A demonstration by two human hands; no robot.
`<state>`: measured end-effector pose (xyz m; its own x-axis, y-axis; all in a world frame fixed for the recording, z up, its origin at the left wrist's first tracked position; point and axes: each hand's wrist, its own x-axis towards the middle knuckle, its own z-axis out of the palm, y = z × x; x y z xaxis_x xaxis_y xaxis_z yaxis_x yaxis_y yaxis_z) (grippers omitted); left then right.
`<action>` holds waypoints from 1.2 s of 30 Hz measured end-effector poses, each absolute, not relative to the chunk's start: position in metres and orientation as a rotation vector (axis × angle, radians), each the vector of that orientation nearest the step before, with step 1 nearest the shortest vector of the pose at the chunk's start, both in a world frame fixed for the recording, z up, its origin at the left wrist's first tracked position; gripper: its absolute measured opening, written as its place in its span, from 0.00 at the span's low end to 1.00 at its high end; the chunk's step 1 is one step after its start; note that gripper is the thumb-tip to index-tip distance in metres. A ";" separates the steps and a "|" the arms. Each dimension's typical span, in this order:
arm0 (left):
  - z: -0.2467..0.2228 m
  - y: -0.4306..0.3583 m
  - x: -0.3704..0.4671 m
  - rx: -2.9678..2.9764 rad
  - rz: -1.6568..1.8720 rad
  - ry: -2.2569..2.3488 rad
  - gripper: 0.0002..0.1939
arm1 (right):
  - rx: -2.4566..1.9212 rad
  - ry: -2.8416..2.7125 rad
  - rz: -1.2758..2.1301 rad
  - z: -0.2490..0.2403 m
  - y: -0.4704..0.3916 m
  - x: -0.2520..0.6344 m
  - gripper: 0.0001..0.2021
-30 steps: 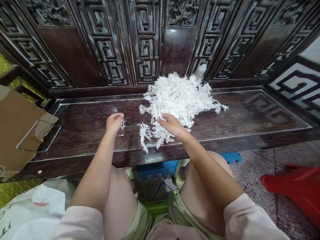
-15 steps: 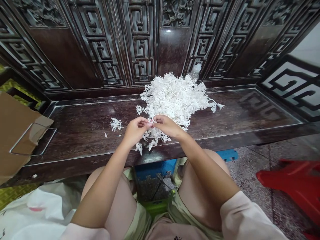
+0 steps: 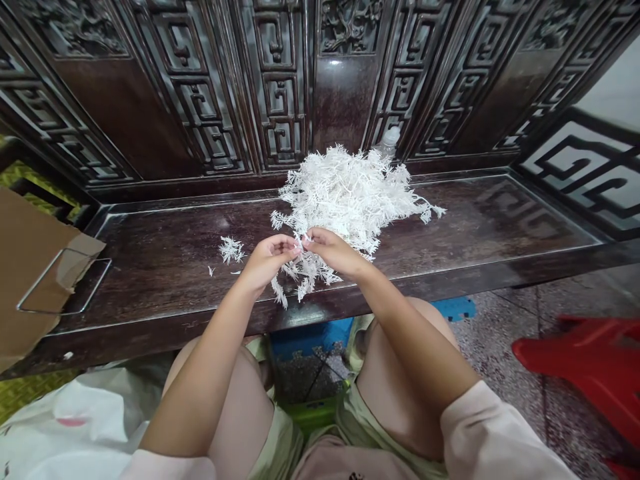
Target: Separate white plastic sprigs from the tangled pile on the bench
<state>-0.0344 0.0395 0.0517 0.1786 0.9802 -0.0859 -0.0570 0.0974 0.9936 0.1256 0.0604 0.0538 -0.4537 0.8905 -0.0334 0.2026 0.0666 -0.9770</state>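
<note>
A heap of white, spiky plastic sprigs [image 3: 345,193] lies on the dark wooden bench [image 3: 165,253]. In front of the heap, my left hand [image 3: 273,259] and my right hand [image 3: 330,249] meet with pinched fingers. Between the fingertips is a small white sprig [image 3: 300,241], mostly covered by the fingers; both hands grip it. More sprigs [image 3: 313,273] hang or lie just under the hands, near the bench's front edge. Left of my left hand sits a small separate clump of sprigs [image 3: 231,250], with tiny white scraps beside it.
Behind the heap stands a clear bottle with a white cap [image 3: 390,139] against the carved backrest [image 3: 345,100]. A cardboard piece [image 3: 35,267] and a wire frame [image 3: 65,310] are at the left end. A red plastic stool [image 3: 585,360] stands on the floor at right.
My fingertips have moved slightly apart around the small white sprig, my left hand shifting a little left. The heap looks the same.
</note>
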 end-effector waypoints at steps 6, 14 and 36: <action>0.048 0.040 -0.036 1.195 1.070 1.098 0.11 | -1.079 -1.816 1.407 0.058 0.059 0.125 0.08; 0.044 0.041 -0.033 1.380 1.117 1.206 0.10 | -1.105 -1.966 1.251 0.057 0.059 0.124 0.10; 0.047 0.043 -0.035 1.133 1.018 1.081 0.16 | -1.162 -1.919 1.237 0.053 0.058 0.122 0.11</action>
